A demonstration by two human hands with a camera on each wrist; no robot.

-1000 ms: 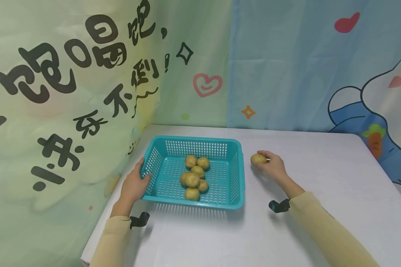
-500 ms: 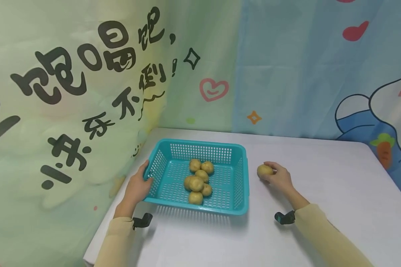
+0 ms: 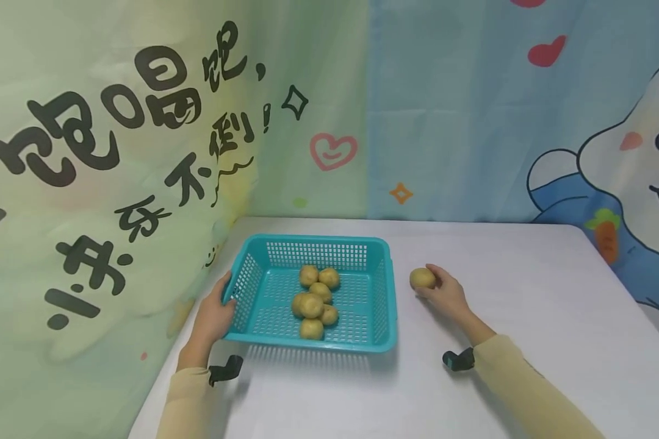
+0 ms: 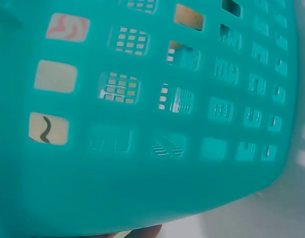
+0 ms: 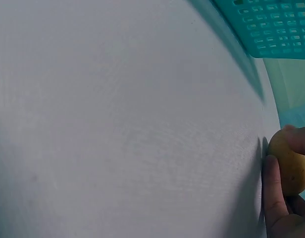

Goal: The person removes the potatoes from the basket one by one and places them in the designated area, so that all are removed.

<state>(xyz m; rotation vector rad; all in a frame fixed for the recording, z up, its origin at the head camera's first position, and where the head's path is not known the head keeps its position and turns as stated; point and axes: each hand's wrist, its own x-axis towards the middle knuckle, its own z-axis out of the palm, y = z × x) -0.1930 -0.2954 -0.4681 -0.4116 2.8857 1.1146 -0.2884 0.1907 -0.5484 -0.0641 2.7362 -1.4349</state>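
Note:
A turquoise plastic basket (image 3: 329,346) with pierced walls holds several potatoes (image 3: 312,305) heaped near its middle. My left hand (image 3: 213,316) grips its left side, thumb over the rim and the other fingers on the outer wall. In the left wrist view the pierced basket wall (image 4: 127,183) fills most of the picture, and only a bit of the hand shows at the bottom edge. To the right of the basket, my right hand (image 3: 446,294) holds a single potato (image 3: 421,278) between thumb and fingers. The right wrist view shows that potato (image 5: 291,168) low over the tabletop.
The basket and hands are over a white table (image 3: 516,274). Behind and to the left hangs a printed cloth backdrop (image 3: 307,73) with lettering and a cartoon animal. A small black camera mount sits at each wrist, above beige sleeves (image 3: 527,378).
The head view has swung slightly right and back, shifting everything in the picture. Both hands, the basket and the held potato keep nearly the same places relative to one another.

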